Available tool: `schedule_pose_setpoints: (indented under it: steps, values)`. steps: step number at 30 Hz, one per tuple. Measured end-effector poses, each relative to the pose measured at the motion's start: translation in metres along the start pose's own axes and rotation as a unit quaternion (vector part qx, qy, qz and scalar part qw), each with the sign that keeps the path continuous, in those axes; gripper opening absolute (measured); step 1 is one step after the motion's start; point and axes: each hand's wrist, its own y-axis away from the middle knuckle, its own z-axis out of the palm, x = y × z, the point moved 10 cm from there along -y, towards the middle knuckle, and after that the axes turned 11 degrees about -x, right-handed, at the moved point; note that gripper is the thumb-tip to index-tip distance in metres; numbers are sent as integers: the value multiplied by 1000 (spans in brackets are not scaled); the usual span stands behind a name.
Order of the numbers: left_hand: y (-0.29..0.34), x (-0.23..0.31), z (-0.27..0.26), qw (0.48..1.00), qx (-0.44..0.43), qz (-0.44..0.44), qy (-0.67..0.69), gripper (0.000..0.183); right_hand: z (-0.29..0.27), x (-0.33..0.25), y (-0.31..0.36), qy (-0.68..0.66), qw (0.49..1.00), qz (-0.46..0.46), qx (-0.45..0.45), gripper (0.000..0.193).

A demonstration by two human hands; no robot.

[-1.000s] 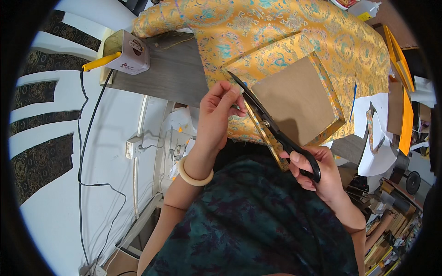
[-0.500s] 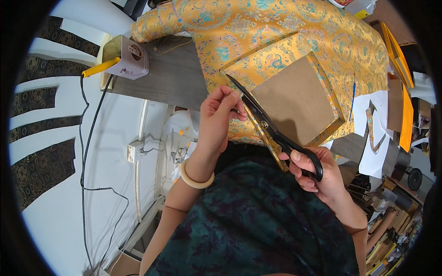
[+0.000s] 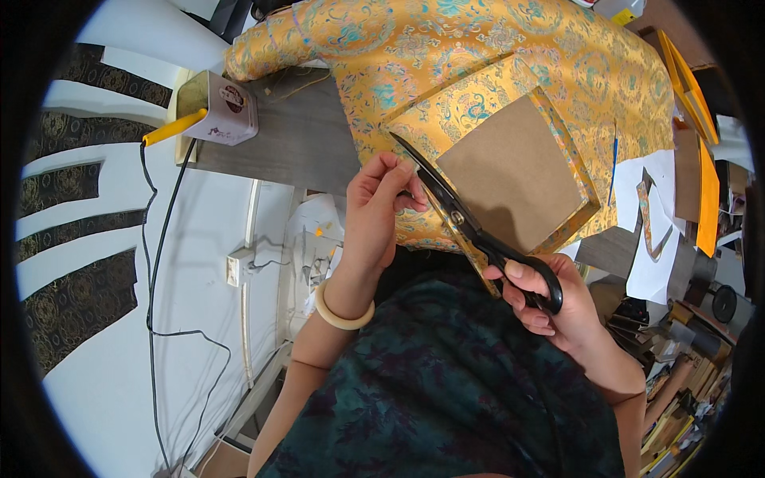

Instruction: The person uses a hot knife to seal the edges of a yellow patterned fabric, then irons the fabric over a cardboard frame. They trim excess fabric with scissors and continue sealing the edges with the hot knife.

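Box-like piece of brown board with golden brocade edges (image 3: 511,171): lies just beyond and between the hands, tilted to the body's line. Step in hand, by my reading: trimming at its near-left edge. Large scissors with black handles (image 3: 457,217) slant over that edge, tip up and left, just past the left fingertips. Whether the blades are parted, cannot tell.

Right hand (image 3: 572,312) wrapped round the scissor handles. Left hand (image 3: 371,209) has thumb and forefinger pressed together beside the blades; what it pinches is too small to make out. Next move calls for a steady left pinch, fingertips clear of the edges, and a short, controlled closing.

Look of the piece: board face plain and matt, hand shadow across it; raised walls in shiny gold patterned with blue and pink; wider brocade panel on the far-left side.

Outward: broad golden patterned cloth (image 3: 446,49) beneath and beyond; slim blue stick (image 3: 614,163) off the right hand's far side; grey wooden table (image 3: 279,127) past the left hand.
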Motion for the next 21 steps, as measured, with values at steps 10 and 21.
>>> schedule_pose_setpoints:
  steps: [10,21]
  values:
    - [-1,-1,-2,1000,4,4,-1,8,-4,-16,2,-10,1000,24,7,38]
    - [-20,48,-17,982,12,8,-190,12,-35,-43,13,187,954,-229,43,31]
